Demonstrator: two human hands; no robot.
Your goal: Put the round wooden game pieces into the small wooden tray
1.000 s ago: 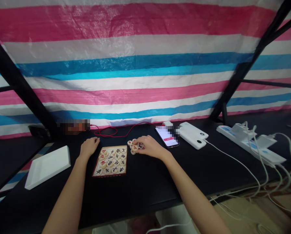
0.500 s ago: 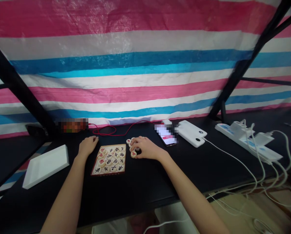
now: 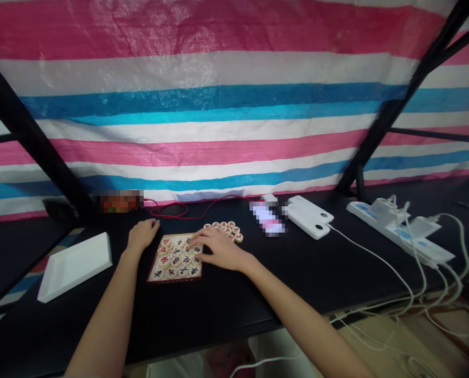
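Note:
A small wooden tray [image 3: 152, 272] on the black table holds several round Chinese chess pieces [image 3: 171, 261] with red and black characters. My left hand [image 3: 141, 235] rests curled at the tray's upper left corner, fingers closed, nothing visible in it. My right hand [image 3: 214, 247] reaches over the tray's upper right corner, its fingertips pinched on a chess piece [image 3: 196, 249] there. A loose cluster of chess pieces [image 3: 228, 229] lies on the table just right of the tray, behind my right hand.
A white tray lid [image 3: 76, 264] lies at the left. A phone [image 3: 266, 220], a white power bank [image 3: 310, 216] and a power strip [image 3: 400, 228] with white cables sit to the right. A red cable [image 3: 179, 211] runs along the back. Black frame bars cross both sides.
My right hand has moved left from the loose pile of pieces to the tray's upper right corner, uncovering the pile. My left hand has stayed put.

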